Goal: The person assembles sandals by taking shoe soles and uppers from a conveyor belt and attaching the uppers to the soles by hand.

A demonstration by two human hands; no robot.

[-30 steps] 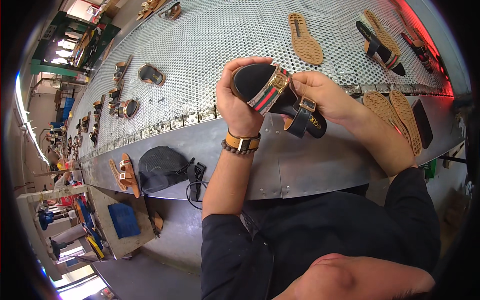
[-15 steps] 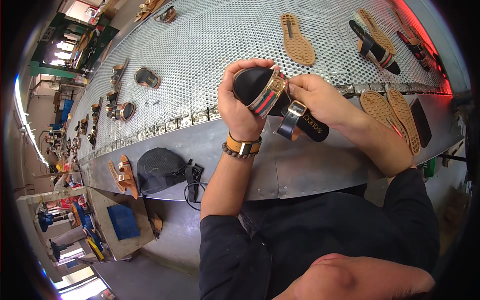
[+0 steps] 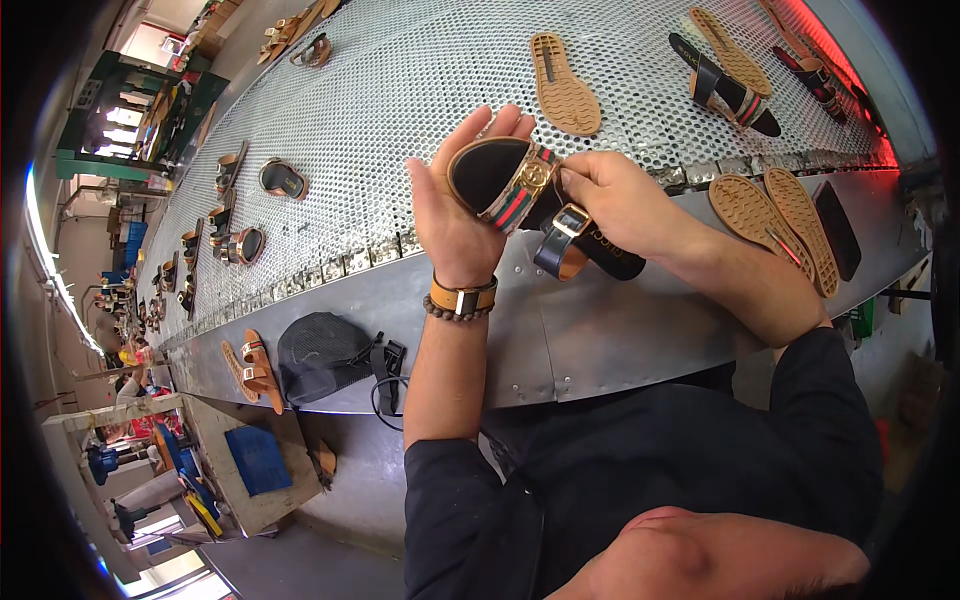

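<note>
Black sandal (image 3: 527,190) | held above mesh belt (image 3: 420,100) and metal ledge (image 3: 640,320) | rests on spread left hand (image 3: 452,230) | pinched near buckle (image 3: 572,220) by right hand (image 3: 620,205) | could slide off palm through loosened pinch

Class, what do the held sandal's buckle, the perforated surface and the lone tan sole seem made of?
Buckle: probably polished gold-toned metal, from its glints.
Perforated surface: likely bare metal, grey and shiny around its holes.
Lone tan sole: perhaps matte moulded rubber or plastic, given its patterned tread.
</note>
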